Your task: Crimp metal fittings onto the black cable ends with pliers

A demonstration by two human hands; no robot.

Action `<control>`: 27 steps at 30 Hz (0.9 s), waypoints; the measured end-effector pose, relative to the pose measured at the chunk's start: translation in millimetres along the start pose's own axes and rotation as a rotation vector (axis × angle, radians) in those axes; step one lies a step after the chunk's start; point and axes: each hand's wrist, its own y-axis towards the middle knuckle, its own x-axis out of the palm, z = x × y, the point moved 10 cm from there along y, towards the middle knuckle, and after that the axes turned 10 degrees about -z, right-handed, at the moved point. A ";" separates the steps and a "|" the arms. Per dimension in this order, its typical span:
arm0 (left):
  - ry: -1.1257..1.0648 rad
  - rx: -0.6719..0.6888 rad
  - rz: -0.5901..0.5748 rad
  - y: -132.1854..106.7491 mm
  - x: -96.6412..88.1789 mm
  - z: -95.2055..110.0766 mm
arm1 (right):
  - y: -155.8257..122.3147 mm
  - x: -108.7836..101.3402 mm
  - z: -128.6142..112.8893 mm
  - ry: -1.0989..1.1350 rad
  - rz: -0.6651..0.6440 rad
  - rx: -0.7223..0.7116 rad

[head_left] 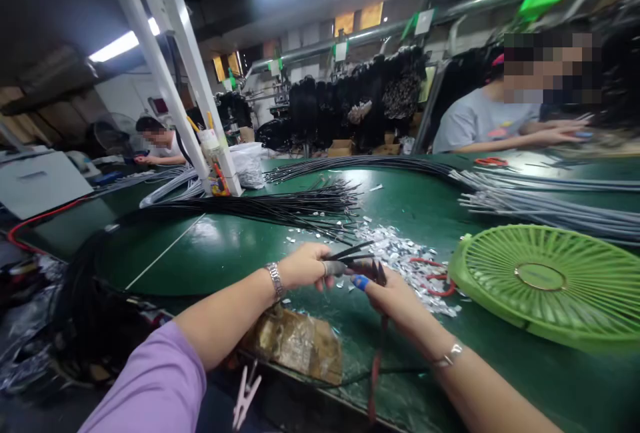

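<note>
My left hand (306, 265) is closed in a pinch on the ends of a few thin black cables (353, 252) just above the green table (225, 246). My right hand (395, 296) meets it from the right, closed on the same cable ends, with blue tape (360, 281) on one fingertip. A dark red strap (376, 366) hangs down from the right hand. A pile of small silvery scraps (400, 256) lies right behind both hands. A long bundle of black cables (280, 209) stretches across the table farther back.
A green fan (545, 279) lies flat at the right, red-handled scissors (435, 279) beside it. Grey cable bundles (550, 209) run along the back right. A brown taped block (295, 343) sits at the near edge. A white post (165, 79) stands at the left. Two other people work behind.
</note>
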 end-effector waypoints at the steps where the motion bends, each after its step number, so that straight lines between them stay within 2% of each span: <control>1: -0.010 -0.019 0.001 6.0 1.2 -4.5 | 0.1 -2.5 4.6 0.041 0.019 0.021; 5: -0.024 -0.112 0.020 19.9 1.2 -27.5 | 1.0 -6.8 15.4 0.086 0.073 0.043; 8: -0.033 -0.143 -0.016 24.8 5.1 -40.5 | 1.3 -9.3 18.5 0.054 0.125 0.020; 16: -0.205 -0.077 -0.181 26.9 17.8 -46.7 | 1.3 -8.0 26.4 0.188 0.156 0.073; 18: -0.221 -0.057 -0.141 27.1 12.6 -46.8 | 1.8 -7.4 25.3 0.203 0.147 0.069; 23: -0.177 0.047 0.074 25.2 -7.7 -40.1 | 2.7 -8.7 24.5 0.167 0.137 0.065; 25: -0.147 0.034 0.069 25.3 -6.6 -39.7 | 2.4 -10.4 24.6 0.139 0.140 0.061; 27: -0.171 -0.016 0.015 26.0 -1.8 -42.3 | 1.7 -12.6 24.1 0.091 0.145 0.050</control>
